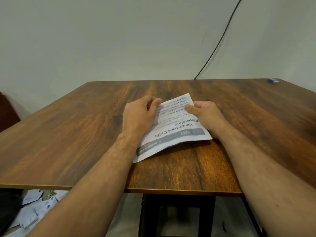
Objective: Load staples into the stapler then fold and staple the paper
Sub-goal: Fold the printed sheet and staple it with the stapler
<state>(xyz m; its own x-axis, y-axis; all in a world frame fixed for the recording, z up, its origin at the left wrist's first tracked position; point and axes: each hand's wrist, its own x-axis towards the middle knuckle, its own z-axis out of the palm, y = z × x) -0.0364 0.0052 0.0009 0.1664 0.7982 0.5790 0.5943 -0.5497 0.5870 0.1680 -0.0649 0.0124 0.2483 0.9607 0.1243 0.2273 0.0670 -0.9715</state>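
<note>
A: What's printed on the paper (pixel 172 132)?
B: Upside down, "Tomorrow's Outfit Preparation" and "2651"; it lies mid-table (pixel 68 134)
A: And the hands?
B: Left hand (pixel 139 115) curls its fingers round the left edge; right hand (pixel 207 115) pinches the right edge, thumb on top

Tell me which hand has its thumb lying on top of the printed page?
The right hand: its thumb lies across the upper face of the paper. The left hand grips the opposite edge with curled fingers, thumb not visible.
</note>
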